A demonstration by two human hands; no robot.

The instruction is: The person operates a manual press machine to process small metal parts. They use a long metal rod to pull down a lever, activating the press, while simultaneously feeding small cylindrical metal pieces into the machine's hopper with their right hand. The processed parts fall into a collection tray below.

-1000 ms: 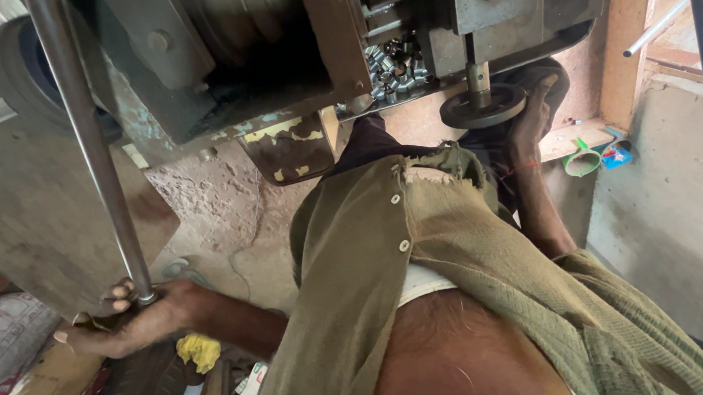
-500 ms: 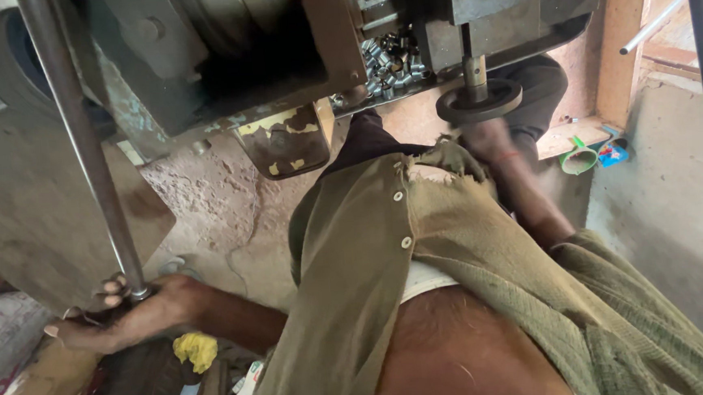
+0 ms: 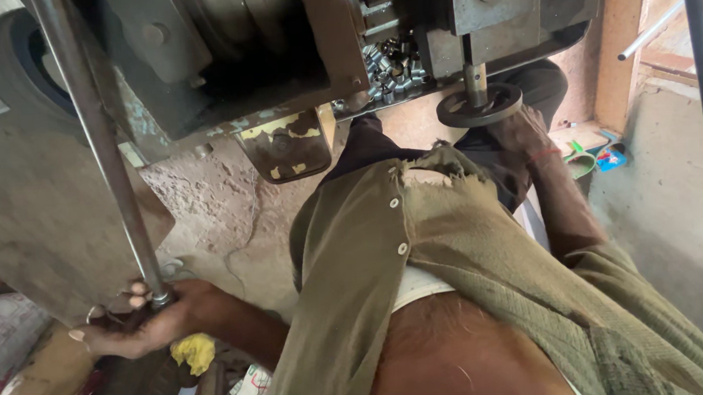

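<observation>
1. One person's two hands show. The left hand (image 3: 135, 320) is low at the left of the view, below the machine (image 3: 278, 55). Its grip is closed around the bottom end of one long steel rod (image 3: 100, 148), with the fingers (image 3: 136, 300) curled about the rod's lower tip.
2. The rod slants up from that hand to the top left, passing in front of the machine's grey body.
3. The right hand (image 3: 522, 130) reaches up under the machine's right side and rests against one dark round wheel (image 3: 478, 104), which sits on a short vertical spindle. I cannot tell how far this grip is closed, since the fingers are hidden behind the wheel.
4. One heap of small shiny metal pieces (image 3: 392, 65) lies in an opening of the machine, just left of the spindle; they are too many and too small to count.
5. One second dark rod (image 3: 702, 46) hangs at the far right, well apart from both hands.
6. One yellow rag (image 3: 192, 352) lies just right of the left hand, on the cluttered floor.
7. The person wears one olive shirt (image 3: 421, 266), open at the front, with three pale buttons showing.
</observation>
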